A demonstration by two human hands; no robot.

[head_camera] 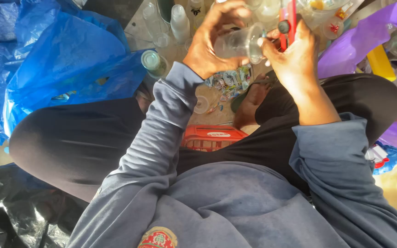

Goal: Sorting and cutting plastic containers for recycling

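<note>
My left hand (210,43) grips a clear plastic cup (241,42), held on its side in front of me. My right hand (292,53) holds a red cutter knife (289,20) and its fingers touch the cup's rim. Both arms wear grey-blue sleeves. I sit low with my knees in black trousers spread apart, and a bare foot (249,103) is tucked under me.
A big blue plastic bag (65,59) lies at left, a black bag (14,206) at lower left. Several clear cups and bottles (180,20) stand on the floor ahead. Torn label scraps (228,81) lie below the hands. A red crate (212,138) sits between my legs. Purple bags (364,41) lie at right.
</note>
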